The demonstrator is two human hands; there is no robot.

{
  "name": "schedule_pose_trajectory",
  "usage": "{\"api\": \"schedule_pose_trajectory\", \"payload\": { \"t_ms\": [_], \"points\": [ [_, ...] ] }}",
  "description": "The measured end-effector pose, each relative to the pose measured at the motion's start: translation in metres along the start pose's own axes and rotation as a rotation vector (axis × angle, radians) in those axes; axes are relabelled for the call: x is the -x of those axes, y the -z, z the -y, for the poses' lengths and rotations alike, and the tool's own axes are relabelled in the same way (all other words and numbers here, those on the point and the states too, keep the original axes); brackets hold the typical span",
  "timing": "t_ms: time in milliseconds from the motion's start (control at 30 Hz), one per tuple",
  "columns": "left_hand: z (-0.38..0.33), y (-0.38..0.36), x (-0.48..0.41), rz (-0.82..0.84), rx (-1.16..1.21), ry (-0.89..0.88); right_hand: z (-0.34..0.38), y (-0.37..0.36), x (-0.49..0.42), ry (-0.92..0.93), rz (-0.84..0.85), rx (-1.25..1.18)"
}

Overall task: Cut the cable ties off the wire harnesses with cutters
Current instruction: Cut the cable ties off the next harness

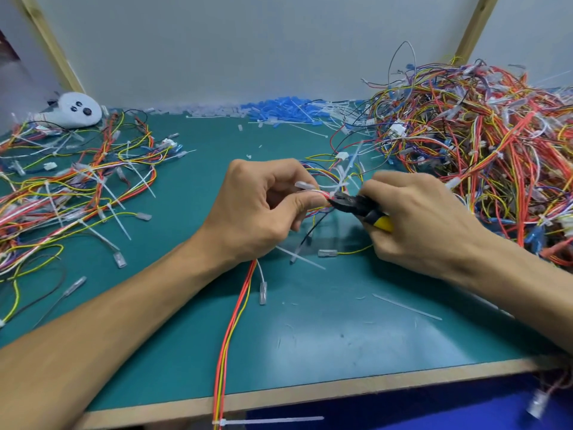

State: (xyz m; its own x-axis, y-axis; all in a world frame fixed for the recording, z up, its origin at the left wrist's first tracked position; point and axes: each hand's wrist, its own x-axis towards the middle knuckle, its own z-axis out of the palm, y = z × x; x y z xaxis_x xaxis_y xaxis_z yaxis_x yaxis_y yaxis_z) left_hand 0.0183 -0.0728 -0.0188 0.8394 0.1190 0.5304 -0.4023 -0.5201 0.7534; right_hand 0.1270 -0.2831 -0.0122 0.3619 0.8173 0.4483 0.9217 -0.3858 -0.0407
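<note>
Harness (313, 193) of red, orange and yellow wires is at the middle of the green mat (310, 330). The left hand (257, 209) pinches it between the thumb and the curled fingers. Its long end runs from under this hand down over the table edge (372, 383), where a second tie (273, 421) sits on it. The right hand (415, 221) has its fingers wrapped around the yellow handles of the cutters (356, 204). The black nose of the cutters touches the white cable tie (339, 184) on the harness, just beside the left thumb. Whether the blades are closed on it, I cannot tell. A big heap (483, 144) of harnesses lies at the right, close to the right hand. A looser heap (77, 181) lies at the left, well apart. Blue sleeves (279, 110) lie along the back wall.
</note>
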Motion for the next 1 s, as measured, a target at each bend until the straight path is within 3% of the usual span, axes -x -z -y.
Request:
{"api": "schedule_pose_trajectory", "payload": {
  "t_ms": [633, 800, 1000],
  "points": [
    [-0.001, 0.0, -0.001, -0.035, -0.055, -0.011, -0.002, -0.004, -0.004, -0.032, -0.018, 0.003],
    [0.004, 0.002, -0.003, -0.077, 0.007, 0.032, -0.015, -0.005, 0.003, -0.084, 0.198, -0.184],
    [0.006, -0.002, -0.005, -0.121, 0.075, 0.068, -0.028, 0.006, -0.001, -0.078, 0.171, -0.104]
  ]
}}
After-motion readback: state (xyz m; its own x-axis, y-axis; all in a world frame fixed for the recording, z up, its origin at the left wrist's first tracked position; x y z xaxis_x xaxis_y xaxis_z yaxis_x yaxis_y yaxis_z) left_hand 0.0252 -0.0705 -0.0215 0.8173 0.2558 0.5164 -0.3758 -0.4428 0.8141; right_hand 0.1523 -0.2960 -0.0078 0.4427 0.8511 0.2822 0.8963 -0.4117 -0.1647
